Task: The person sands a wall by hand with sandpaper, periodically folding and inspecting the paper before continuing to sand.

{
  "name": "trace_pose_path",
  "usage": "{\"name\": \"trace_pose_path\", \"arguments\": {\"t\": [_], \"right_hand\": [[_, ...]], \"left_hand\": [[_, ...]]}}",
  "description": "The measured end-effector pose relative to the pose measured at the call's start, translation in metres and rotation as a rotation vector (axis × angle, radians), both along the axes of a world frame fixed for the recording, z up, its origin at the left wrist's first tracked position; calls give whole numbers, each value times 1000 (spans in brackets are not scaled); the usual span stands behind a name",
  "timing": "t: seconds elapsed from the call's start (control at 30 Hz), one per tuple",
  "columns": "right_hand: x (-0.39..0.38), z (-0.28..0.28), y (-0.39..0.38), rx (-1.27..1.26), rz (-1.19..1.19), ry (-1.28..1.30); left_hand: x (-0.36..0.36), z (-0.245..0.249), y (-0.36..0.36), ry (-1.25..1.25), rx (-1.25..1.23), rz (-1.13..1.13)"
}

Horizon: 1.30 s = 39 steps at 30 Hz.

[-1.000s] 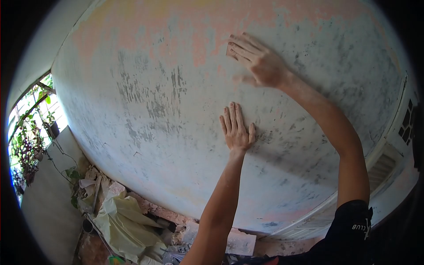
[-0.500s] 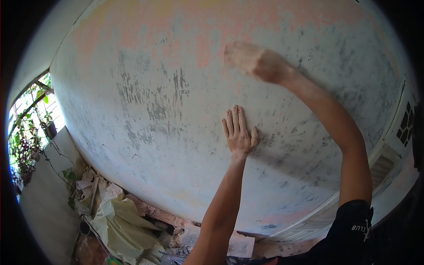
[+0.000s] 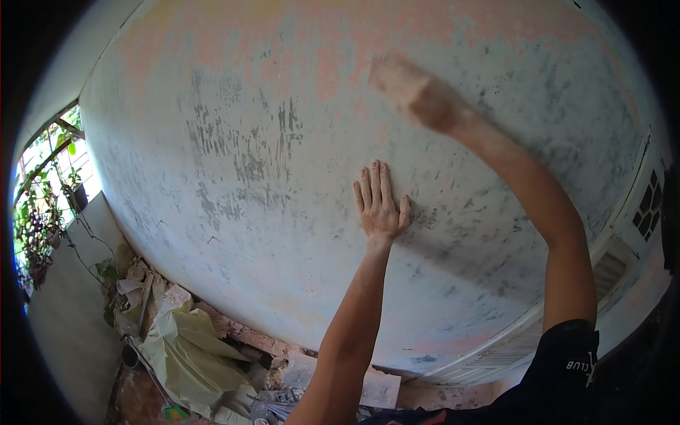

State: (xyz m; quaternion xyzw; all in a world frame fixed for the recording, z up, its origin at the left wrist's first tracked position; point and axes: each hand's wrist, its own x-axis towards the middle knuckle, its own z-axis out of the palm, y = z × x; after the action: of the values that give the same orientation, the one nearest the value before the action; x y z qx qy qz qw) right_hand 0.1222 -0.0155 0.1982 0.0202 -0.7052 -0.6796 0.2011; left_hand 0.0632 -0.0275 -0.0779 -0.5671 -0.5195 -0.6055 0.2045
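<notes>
1 shirt point(image 3: 506, 402), v. dark, near rt.; short slv. point(image 3: 563, 354) covers upr. part of R. arm point(image 3: 570, 287). Wht. lettering point(image 3: 577, 366) on slv., I read "CLUB"; larger wht. mark point(image 3: 591, 370) alongside, pt. hidden. Reddish patch point(image 3: 431, 418), near ctr. L. hand point(image 3: 381, 212), R. hand point(image 3: 411, 88): bare.

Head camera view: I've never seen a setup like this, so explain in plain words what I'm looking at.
There is no machine here, just a person's two bare hands. The camera is worn on the head, looking forward and down.

The surface is an upright, pale grey-white wall with pink patches and dark grey patches. The left hand lies flat against it, fingers up, holding nothing visible. The right hand, higher up, is blurred, so I cannot tell whether it holds anything.

Below the wall, toward the picture's lower left, lies a crumpled, pale yellow-green sheet.
</notes>
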Motion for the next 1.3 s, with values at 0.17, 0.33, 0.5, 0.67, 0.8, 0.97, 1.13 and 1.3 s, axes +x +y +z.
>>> {"name": "trace_pose_path", "arguments": {"t": [0.17,0.33,0.5,0.67,0.8,0.97,1.13,1.3], "right_hand": [[6,32,2,-129,98,19],[-7,-28,4,-267,130,-15],[1,36,-2,-70,124,125],[-3,-8,2,-176,110,-64],[10,51,-12,-14,98,233],[4,17,5,-139,38,61],[9,49,-5,22,42,255],[9,11,0,-273,35,-22]], "left_hand": [[0,-1,3,-1,34,6],[2,-1,2,-29,35,-1],[0,-1,3,-13,49,13],[1,-1,1,-26,34,2],[0,-2,3,-15,43,19],[1,-1,0,-31,26,1],[0,0,2,-24,51,9],[0,-1,0,-26,7,-5]]}}
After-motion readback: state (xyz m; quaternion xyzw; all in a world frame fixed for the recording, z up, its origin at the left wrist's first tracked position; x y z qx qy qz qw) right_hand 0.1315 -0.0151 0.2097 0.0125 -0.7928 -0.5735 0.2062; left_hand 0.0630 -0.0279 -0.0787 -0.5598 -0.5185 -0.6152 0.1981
